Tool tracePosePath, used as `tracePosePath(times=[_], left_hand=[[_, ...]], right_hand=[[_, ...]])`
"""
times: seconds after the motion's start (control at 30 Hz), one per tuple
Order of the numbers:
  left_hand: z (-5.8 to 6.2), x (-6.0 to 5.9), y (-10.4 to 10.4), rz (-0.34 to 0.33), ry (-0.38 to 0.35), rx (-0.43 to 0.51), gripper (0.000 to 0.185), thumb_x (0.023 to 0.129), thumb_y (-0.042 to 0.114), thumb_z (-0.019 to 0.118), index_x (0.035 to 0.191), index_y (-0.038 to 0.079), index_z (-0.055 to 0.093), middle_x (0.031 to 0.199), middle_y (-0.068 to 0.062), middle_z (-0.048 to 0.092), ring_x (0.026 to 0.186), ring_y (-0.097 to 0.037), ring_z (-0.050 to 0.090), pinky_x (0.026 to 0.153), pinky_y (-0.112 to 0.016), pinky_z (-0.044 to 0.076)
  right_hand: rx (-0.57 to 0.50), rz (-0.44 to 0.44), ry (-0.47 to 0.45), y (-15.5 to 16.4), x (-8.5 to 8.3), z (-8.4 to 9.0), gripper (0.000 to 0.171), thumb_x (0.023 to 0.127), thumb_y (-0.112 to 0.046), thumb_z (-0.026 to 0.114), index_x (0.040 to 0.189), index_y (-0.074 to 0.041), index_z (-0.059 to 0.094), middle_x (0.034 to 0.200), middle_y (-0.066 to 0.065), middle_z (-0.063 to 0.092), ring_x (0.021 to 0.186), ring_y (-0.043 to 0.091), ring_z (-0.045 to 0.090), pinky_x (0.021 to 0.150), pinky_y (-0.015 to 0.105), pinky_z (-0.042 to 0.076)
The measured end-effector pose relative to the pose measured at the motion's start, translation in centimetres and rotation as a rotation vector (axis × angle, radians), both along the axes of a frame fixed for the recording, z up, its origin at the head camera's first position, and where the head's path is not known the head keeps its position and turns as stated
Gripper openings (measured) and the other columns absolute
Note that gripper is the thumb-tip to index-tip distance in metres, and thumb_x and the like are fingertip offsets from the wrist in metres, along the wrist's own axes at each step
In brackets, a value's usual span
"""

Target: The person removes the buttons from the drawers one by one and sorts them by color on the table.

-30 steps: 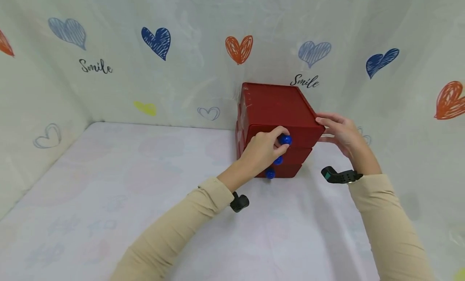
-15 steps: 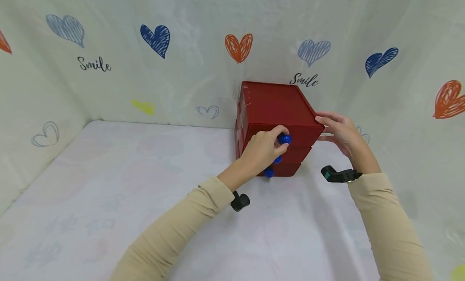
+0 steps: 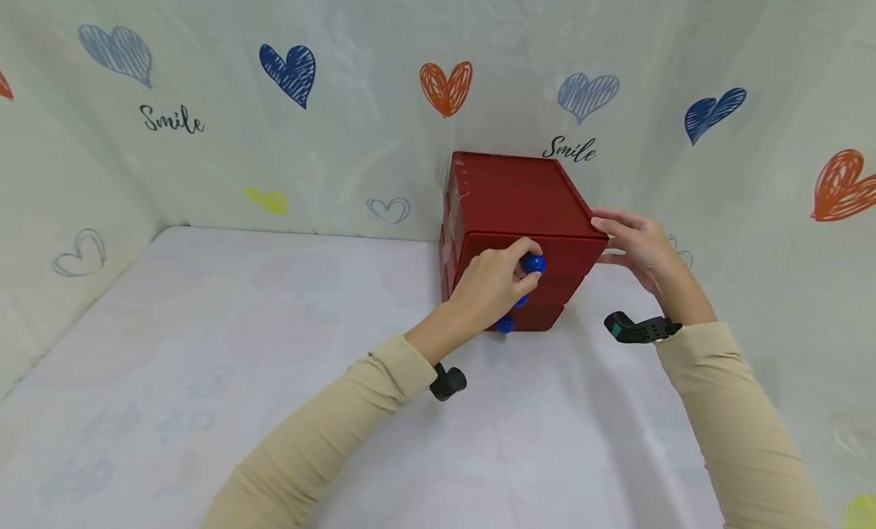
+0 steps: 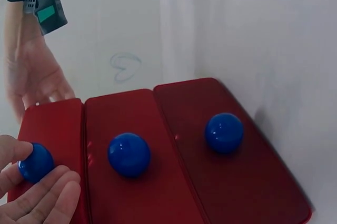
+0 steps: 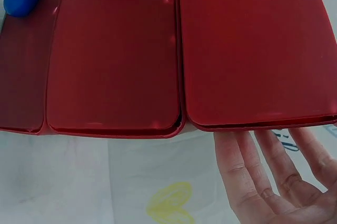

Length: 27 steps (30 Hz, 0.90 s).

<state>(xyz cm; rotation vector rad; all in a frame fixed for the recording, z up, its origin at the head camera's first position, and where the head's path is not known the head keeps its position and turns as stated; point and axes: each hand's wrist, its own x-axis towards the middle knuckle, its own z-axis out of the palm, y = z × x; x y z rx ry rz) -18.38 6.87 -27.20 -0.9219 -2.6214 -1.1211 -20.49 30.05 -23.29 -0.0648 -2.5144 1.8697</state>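
A red cabinet with three stacked drawers stands near the back wall, each drawer front bearing a round blue knob. My left hand pinches the top knob between thumb and fingers. Below it, the middle knob is partly covered by that hand in the head view, while the bottom knob shows whole in the left wrist view. My right hand rests against the cabinet's right side with fingers extended, thumb at the upper edge. In the right wrist view its fingertips go out of sight behind the red edge.
A pale cloth covers the table, and a curtain printed with hearts hangs close behind the cabinet. Black wrist cameras are strapped to both wrists beside the beige sleeves.
The head view has shifted slightly, so the scene sits a little further left. The left hand keeps its pinch and covers more of the middle knob; the right hand stays at the side.
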Motion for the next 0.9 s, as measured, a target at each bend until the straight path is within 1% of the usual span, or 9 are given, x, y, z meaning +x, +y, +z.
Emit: tracePosePath(times=[0.17,0.33,0.57,0.7,0.83,0.9], left_hand=[[0.0,0.4,-0.1,-0.009,0.013,-0.004,0.031,0.092,0.023,0.058,0.122,0.015,0.053,0.081,0.0,0.065,0.057,-0.006,0.054,0.051,-0.012,0.044],[0.0,0.7,-0.1,-0.011,0.042,-0.018,0.031,0.092,0.023,0.058,0.121,0.015,0.054,0.081,0.001,0.066,0.058,-0.006,0.054,0.053,-0.011,0.044],[-0.1,1.1,0.0,-0.006,0.058,-0.027,0.032,0.091,0.024,0.059,0.121,0.015,0.054,0.09,-0.001,0.069,0.065,-0.006,0.058,0.061,-0.011,0.047],[-0.1,1.3,-0.1,-0.007,0.07,-0.032,0.031,0.091,0.023,0.06,0.12,0.015,0.054,0.092,0.0,0.07,0.069,-0.007,0.061,0.064,-0.012,0.049],[-0.1,1.6,-0.1,-0.015,0.077,-0.026,0.031,0.09,0.023,0.061,0.12,0.014,0.055,0.094,0.0,0.07,0.075,-0.008,0.064,0.068,-0.013,0.05],[-0.1,1.7,0.0,-0.017,0.081,-0.026,0.031,0.09,0.022,0.061,0.119,0.014,0.055,0.094,0.0,0.07,0.075,-0.008,0.063,0.068,-0.012,0.05]], right_hand=[[0.036,-0.006,-0.009,0.0,0.0,0.1,0.056,0.086,-0.042,0.061,0.132,-0.014,0.047,0.104,-0.016,0.057,0.084,0.003,0.062,0.071,0.02,0.054],[0.048,-0.002,-0.01,0.0,0.0,0.2,0.058,0.086,-0.042,0.061,0.133,-0.013,0.046,0.102,-0.017,0.057,0.084,0.003,0.061,0.071,0.02,0.054],[0.089,0.009,-0.024,0.1,0.1,0.3,0.06,0.087,-0.044,0.059,0.136,-0.014,0.043,0.103,-0.018,0.057,0.086,0.003,0.06,0.073,0.019,0.053],[0.12,0.015,-0.033,0.1,0.1,0.4,0.062,0.087,-0.046,0.057,0.138,-0.014,0.041,0.105,-0.018,0.055,0.089,0.002,0.059,0.075,0.019,0.053],[0.128,0.018,-0.041,0.1,0.2,0.4,0.062,0.087,-0.046,0.057,0.139,-0.015,0.04,0.107,-0.018,0.054,0.091,0.003,0.058,0.076,0.02,0.053],[0.13,0.019,-0.045,0.2,0.2,0.4,0.063,0.087,-0.047,0.056,0.139,-0.015,0.039,0.108,-0.018,0.053,0.092,0.003,0.058,0.076,0.019,0.053]])
